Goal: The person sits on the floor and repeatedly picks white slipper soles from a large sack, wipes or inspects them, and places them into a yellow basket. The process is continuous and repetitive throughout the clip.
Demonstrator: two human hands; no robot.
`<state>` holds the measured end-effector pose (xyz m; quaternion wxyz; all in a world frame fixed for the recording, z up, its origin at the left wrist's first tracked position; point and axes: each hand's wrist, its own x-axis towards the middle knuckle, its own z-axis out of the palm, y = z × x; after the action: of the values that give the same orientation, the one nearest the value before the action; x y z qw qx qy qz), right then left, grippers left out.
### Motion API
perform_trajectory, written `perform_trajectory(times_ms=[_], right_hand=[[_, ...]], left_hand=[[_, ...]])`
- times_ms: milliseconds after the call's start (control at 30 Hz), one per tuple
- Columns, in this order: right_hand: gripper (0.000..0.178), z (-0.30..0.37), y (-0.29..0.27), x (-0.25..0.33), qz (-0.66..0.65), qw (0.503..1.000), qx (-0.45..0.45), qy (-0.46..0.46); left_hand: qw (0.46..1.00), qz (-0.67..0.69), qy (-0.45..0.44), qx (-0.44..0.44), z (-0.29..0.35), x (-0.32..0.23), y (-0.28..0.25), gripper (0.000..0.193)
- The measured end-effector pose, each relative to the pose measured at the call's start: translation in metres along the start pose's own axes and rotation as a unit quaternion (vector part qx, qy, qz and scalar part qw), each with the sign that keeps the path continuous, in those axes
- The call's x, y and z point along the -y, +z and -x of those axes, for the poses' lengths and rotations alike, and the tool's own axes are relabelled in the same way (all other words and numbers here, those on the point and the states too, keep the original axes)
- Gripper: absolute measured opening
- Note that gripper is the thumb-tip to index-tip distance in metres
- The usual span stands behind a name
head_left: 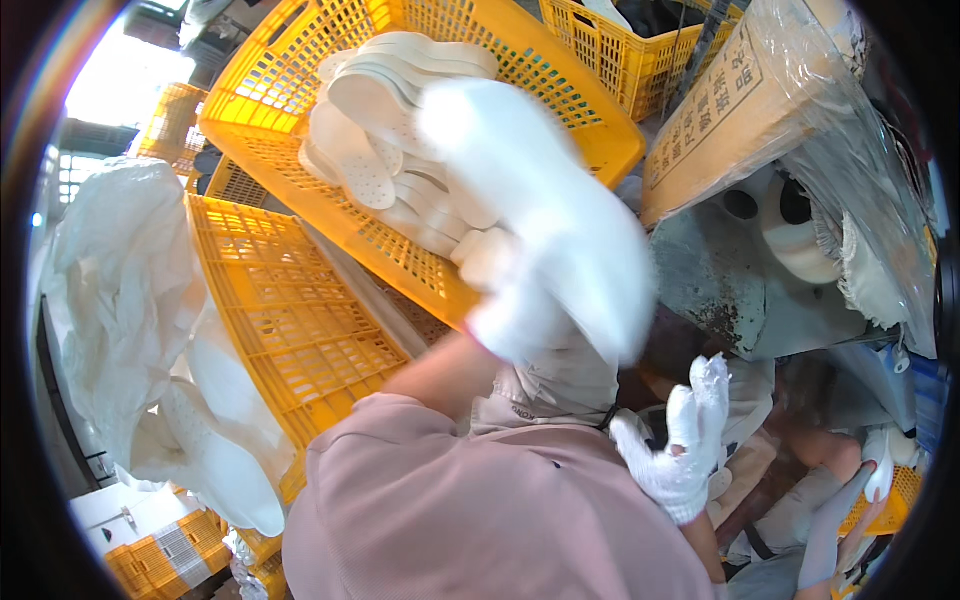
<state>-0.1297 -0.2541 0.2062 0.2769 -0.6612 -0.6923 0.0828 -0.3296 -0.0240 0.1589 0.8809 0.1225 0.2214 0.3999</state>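
A large white shoe insole [530, 190], smeared by motion, is gripped at its near end by my left hand [522, 315] in a white glove. It passes over the near right part of a yellow plastic crate [590, 80]. Stacked inside that crate are several white insoles [365, 130] with small perforations, partly hidden behind the moving one. My right hand [680, 445], also in a white glove, is raised to the right of my body. Its fingers are spread, and nothing shows in them.
Left of me stands another yellow crate [285, 310], beside white plastic bags [120, 300] and more insoles [215, 440]. A film-wrapped cardboard box [710, 120] sits at the far right, above a stained grey metal surface [710, 290]. Another person's gloved hand [880, 465] appears at the right edge.
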Motion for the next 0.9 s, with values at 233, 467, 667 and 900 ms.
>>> perform_trajectory(times_ms=[233,467,667,900], right_hand=[[0.039,0.035,-0.068,-0.017,-0.269,0.767,-0.232,0.533],[0.051,0.053,-0.084,-0.022,-0.093,0.835,-0.317,0.439],[0.029,0.005,-0.082,-0.122,-0.038,0.892,-0.303,0.334],[0.026,-0.032,-0.072,-0.191,0.064,0.938,-0.246,0.236]], left_hand=[[0.957,-0.022,-0.287,-0.042,-0.031,0.208,0.068,0.033],[0.961,-0.174,-0.217,0.010,-0.072,0.280,0.135,0.030],[0.964,-0.054,-0.244,0.094,-0.174,0.307,0.123,0.032],[0.945,-0.226,-0.235,0.003,-0.222,0.261,0.086,0.051]])
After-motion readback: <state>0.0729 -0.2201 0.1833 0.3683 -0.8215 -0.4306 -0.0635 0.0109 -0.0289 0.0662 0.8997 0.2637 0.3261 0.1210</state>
